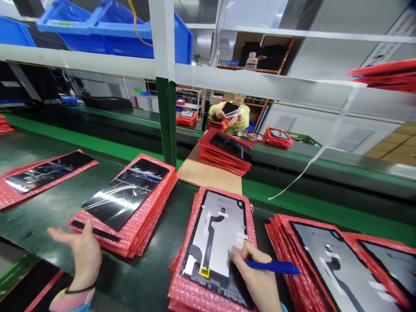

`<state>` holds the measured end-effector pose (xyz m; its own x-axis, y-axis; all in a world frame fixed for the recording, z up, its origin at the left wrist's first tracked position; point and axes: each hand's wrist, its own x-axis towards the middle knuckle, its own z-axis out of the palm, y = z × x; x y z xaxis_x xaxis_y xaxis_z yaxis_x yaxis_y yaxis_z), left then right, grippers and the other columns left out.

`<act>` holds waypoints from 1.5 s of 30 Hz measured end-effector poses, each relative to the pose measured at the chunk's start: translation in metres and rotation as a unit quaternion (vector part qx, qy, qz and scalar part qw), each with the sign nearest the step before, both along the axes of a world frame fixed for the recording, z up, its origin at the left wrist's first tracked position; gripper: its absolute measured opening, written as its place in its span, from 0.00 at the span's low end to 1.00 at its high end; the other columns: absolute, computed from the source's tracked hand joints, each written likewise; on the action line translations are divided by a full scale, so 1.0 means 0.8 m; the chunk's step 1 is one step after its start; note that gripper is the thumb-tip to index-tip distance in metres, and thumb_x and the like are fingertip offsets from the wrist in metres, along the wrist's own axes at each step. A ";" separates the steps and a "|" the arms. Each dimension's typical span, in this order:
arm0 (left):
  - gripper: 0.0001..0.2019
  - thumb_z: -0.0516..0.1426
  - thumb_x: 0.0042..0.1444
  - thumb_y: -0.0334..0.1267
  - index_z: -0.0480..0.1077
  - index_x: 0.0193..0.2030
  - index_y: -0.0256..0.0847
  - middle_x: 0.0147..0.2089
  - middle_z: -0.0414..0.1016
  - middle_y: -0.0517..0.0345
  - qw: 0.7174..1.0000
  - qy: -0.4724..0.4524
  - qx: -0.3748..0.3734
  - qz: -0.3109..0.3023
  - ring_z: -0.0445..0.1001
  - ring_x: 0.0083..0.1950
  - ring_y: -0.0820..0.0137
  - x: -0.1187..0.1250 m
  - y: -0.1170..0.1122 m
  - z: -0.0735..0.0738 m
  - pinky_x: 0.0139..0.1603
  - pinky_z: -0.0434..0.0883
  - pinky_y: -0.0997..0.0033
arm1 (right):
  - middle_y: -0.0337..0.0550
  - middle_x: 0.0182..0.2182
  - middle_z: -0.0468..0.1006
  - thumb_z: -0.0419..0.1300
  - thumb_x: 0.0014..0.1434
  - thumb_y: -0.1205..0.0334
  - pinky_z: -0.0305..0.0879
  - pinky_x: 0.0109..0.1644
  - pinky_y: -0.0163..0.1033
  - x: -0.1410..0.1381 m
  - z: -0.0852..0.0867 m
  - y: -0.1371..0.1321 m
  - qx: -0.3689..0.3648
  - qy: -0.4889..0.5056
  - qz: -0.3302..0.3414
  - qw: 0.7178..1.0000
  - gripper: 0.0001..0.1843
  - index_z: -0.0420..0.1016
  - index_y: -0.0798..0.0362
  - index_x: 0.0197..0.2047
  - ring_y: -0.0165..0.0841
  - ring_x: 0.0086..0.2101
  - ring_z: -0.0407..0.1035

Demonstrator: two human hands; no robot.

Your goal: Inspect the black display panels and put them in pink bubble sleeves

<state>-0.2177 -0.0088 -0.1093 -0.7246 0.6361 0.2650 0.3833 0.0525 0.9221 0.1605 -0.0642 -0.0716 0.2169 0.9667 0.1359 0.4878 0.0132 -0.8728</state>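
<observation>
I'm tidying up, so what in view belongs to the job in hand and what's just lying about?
Likely the job:
blue pen, in the right hand
grey-backed flat panel under that hand
red bubble-wrap stack beneath

Likely just about:
blue plastic bins overhead
pale-capped clear bottle, background

The near bench (130, 277) has three grey-backed panels (224, 234) and one pen (276, 267).
</observation>
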 end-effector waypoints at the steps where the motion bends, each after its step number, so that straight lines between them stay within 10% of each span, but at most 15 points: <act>1: 0.42 0.54 0.57 0.48 0.27 0.68 0.52 0.75 0.25 0.50 0.999 0.014 0.018 0.043 0.27 0.75 0.56 0.011 -0.007 0.005 0.73 0.37 0.54 | 0.31 0.16 0.50 0.57 0.53 0.50 0.45 0.28 0.37 -0.001 0.001 0.000 0.001 -0.002 0.000 1.000 0.24 0.48 0.49 0.18 0.27 0.20 0.47; 4: 0.37 0.58 0.54 0.45 0.45 0.67 0.52 0.73 0.42 0.53 0.995 0.029 0.098 0.017 0.44 0.74 0.58 0.057 -0.024 0.022 0.72 0.47 0.60 | 0.31 0.16 0.50 0.59 0.51 0.52 0.45 0.28 0.37 -0.002 0.002 0.000 -0.002 0.000 -0.003 1.000 0.23 0.48 0.49 0.18 0.28 0.20 0.47; 7: 0.25 0.57 0.56 0.45 0.58 0.60 0.49 0.67 0.57 0.52 0.973 -0.087 0.060 -0.203 0.53 0.71 0.56 0.108 -0.029 0.041 0.70 0.54 0.57 | 0.31 0.16 0.50 0.60 0.50 0.53 0.45 0.28 0.37 0.000 0.002 0.001 -0.010 0.023 -0.010 1.000 0.23 0.48 0.49 0.17 0.27 0.21 0.47; 11: 0.19 0.62 0.48 0.41 0.71 0.48 0.42 0.53 0.74 0.48 0.829 -0.296 -0.106 -0.463 0.69 0.59 0.56 0.162 -0.016 0.063 0.59 0.67 0.58 | 0.32 0.16 0.55 0.61 0.51 0.50 0.49 0.28 0.35 0.008 0.004 0.003 -0.016 0.098 -0.006 0.995 0.24 0.52 0.49 0.17 0.28 0.22 0.51; 17: 0.15 0.64 0.42 0.30 0.73 0.40 0.39 0.41 0.78 0.54 0.710 -0.421 -0.210 -0.524 0.75 0.45 0.68 0.186 0.009 0.093 0.52 0.67 0.68 | 0.31 0.18 0.54 0.61 0.55 0.43 0.51 0.26 0.33 0.010 0.011 0.001 -0.018 0.256 0.007 0.967 0.27 0.51 0.50 0.20 0.27 0.22 0.50; 23: 0.11 0.65 0.44 0.33 0.73 0.36 0.37 0.31 0.77 0.57 0.703 -0.382 -0.254 -0.543 0.75 0.31 0.70 0.207 0.043 0.112 0.32 0.67 0.73 | 0.26 0.16 0.48 0.65 0.52 0.43 0.37 0.23 0.30 0.005 0.011 0.001 -0.022 0.372 0.013 0.928 0.25 0.60 0.52 0.23 0.22 0.19 0.38; 31: 0.24 0.63 0.38 0.27 0.70 0.46 0.37 0.41 0.80 0.52 0.705 -0.379 -0.177 -0.573 0.78 0.37 0.64 0.253 0.054 0.121 0.40 0.71 0.66 | 0.33 0.18 0.63 0.66 0.51 0.44 0.51 0.24 0.31 0.024 0.031 -0.003 0.023 0.384 -0.022 0.923 0.20 0.73 0.53 0.31 0.25 0.21 0.54; 38: 0.25 0.64 0.44 0.30 0.70 0.52 0.42 0.54 0.75 0.55 0.779 -0.268 0.041 -0.565 0.71 0.56 0.61 0.240 0.058 0.178 0.55 0.67 0.68 | 0.47 0.35 0.82 0.60 0.56 0.40 0.69 0.31 0.34 0.062 0.072 0.001 0.131 0.389 -0.112 0.905 0.28 0.70 0.50 0.52 0.33 0.29 0.74; 45: 0.15 0.62 0.53 0.39 0.71 0.47 0.41 0.26 0.75 0.64 0.819 -0.166 0.119 -0.536 0.71 0.25 0.73 0.250 0.059 0.196 0.28 0.68 0.75 | 0.49 0.48 0.80 0.68 0.52 0.53 0.75 0.42 0.39 0.048 0.119 0.010 0.151 0.401 -0.073 0.901 0.20 0.75 0.49 0.48 0.40 0.42 0.77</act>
